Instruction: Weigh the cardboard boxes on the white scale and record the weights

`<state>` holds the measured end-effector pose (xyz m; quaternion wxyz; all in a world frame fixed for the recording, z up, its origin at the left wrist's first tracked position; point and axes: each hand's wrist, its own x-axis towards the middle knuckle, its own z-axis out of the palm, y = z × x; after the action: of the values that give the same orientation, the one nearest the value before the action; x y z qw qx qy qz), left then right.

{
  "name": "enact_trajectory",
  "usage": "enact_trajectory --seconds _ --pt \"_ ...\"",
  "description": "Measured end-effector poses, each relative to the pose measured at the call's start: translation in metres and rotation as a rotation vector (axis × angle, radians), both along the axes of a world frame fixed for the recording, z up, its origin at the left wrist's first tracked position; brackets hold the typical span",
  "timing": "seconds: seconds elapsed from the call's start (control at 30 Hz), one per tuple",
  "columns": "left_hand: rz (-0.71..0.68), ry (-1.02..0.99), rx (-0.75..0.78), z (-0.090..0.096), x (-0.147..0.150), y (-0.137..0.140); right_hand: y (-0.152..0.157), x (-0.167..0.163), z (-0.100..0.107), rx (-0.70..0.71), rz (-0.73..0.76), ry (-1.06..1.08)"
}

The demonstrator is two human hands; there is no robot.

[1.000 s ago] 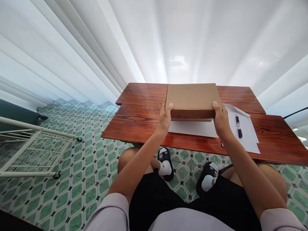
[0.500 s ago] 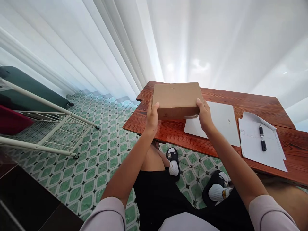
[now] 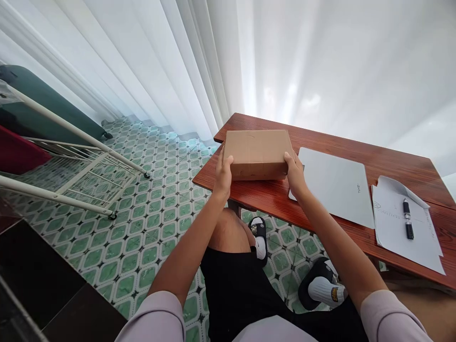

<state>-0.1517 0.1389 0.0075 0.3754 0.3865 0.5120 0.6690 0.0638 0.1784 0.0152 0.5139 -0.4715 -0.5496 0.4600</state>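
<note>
A closed brown cardboard box is at the left end of the reddish wooden table. My left hand grips its left side, thumb on the front corner. On the opposite side my right hand clasps it the same way, and the fingers of both hands are partly hidden behind the box. The box seems to be on or just above the tabletop; I cannot tell which. Right of it lies a flat, closed silver laptop, close to my right hand.
White sheets of paper with a black pen on them lie at the table's right. A white wheeled rack and a dark green suitcase stand left on the tiled floor. A white curtain hangs behind the table.
Both hands have brought the box lower and left, off the laptop's corner and over the table's left end. The view has shifted, so the table appears further right.
</note>
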Motion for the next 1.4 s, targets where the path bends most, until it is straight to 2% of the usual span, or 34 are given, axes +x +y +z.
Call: enact_trajectory --seconds 0.23,0.53,0.67,0.77,0.9,1.0,1.07,1.17,1.27,1.4 --pt "0.042 -0.047 -0.056 -0.012 0.001 0.002 -0.002 0.0 -0.011 0.014 0.003 0.02" --pt "0.013 -0.025 -0.018 -0.019 -0.001 0.004 -0.002 -0.002 -0.012 -0.017 -0.032 -0.027" --pt "0.001 -0.018 -0.019 -0.021 -0.003 0.003 -0.001 0.004 -0.01 -0.021 0.025 -0.073" --pt "0.095 0.109 0.004 -0.012 -0.003 0.001 0.001 0.019 -0.004 -0.027 0.033 -0.107" --pt "0.161 0.415 0.19 0.024 0.009 -0.006 -0.002 0.057 0.018 0.101 -0.047 -0.128" --pt "0.103 0.598 0.36 0.062 0.038 -0.012 -0.012 0.093 0.044 0.206 -0.114 -0.223" --pt "0.013 0.669 0.456 0.084 0.066 -0.016 -0.02 0.118 0.062 0.239 -0.169 -0.31" --pt "-0.148 0.682 0.496 0.106 0.116 -0.019 -0.03 0.159 0.081 0.277 -0.274 -0.447" --pt "-0.363 0.69 0.515 0.111 0.168 -0.022 -0.038 0.205 0.088 0.261 -0.339 -0.631" --pt "-0.705 0.946 0.782 0.095 0.233 -0.027 -0.049 0.268 0.08 0.248 -0.397 -0.95"
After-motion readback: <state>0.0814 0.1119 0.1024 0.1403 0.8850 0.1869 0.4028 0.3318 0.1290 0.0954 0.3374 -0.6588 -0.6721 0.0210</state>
